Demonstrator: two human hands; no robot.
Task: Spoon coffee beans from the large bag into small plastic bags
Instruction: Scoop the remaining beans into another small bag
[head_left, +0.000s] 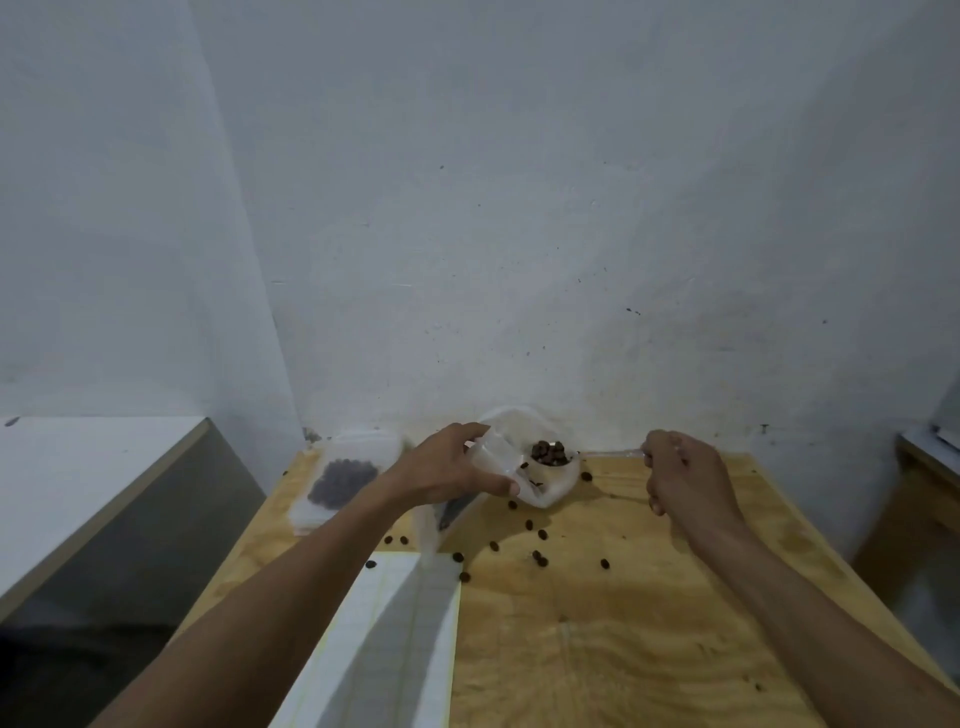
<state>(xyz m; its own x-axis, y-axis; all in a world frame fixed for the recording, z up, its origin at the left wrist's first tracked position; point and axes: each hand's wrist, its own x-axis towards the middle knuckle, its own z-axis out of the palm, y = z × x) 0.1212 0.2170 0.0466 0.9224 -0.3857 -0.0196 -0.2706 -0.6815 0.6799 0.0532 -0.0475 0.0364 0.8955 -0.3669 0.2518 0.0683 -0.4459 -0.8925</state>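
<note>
Plywood desk (597, 649) carried scattered coffee beans (540, 558). The left hand (452, 467) pinched a small plastic bag (498, 454) open; the right hand (680, 473), grip curled round a clear spoon (608, 454), held beans over the large bag (550, 483).

One wide-angle view only, from the person's head, facing forward and slightly down toward a pale wall (519, 208) at 12 o'clock. The wall fills the upper half; the wooden counter (623, 649) fills the lower middle, close beneath the camera. Both forearms enter from 5 and 7 o'clock, with the hands near the counter's far edge. Straight lines bow toward the frame's sides.
</note>
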